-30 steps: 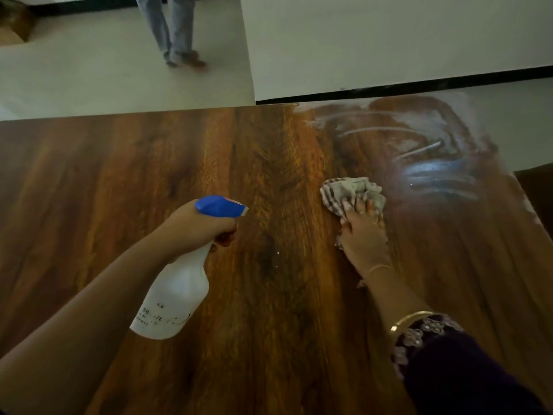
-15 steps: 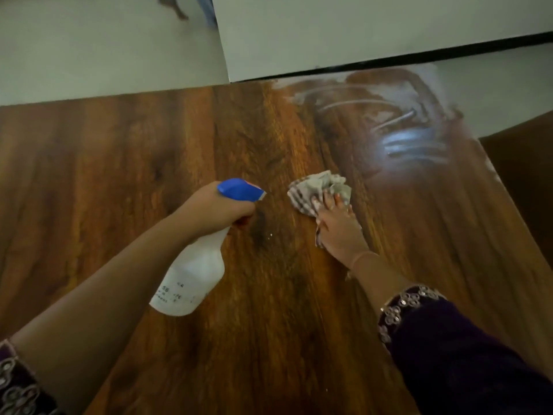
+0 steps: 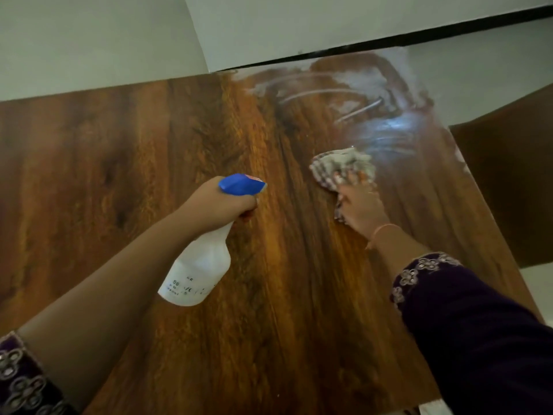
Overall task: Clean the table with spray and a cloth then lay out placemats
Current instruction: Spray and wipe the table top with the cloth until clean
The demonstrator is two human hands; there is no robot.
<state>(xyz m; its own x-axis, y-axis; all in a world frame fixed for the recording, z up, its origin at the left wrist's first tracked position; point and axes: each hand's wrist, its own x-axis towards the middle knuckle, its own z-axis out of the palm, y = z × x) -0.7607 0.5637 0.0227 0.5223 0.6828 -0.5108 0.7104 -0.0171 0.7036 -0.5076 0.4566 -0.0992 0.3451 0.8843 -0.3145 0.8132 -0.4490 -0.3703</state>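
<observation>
Left hand [image 3: 218, 206] grips bottle [image 3: 199, 274] (right hand [image 3: 360, 208] presses cloth [image 3: 344, 163])

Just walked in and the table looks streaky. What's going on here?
A person is cleaning the wooden table. The left hand grips a spray bottle above the wood, nozzle pointing away. The right hand presses a crumpled cloth onto the tabletop. Wet streaks cover the far right corner.
</observation>
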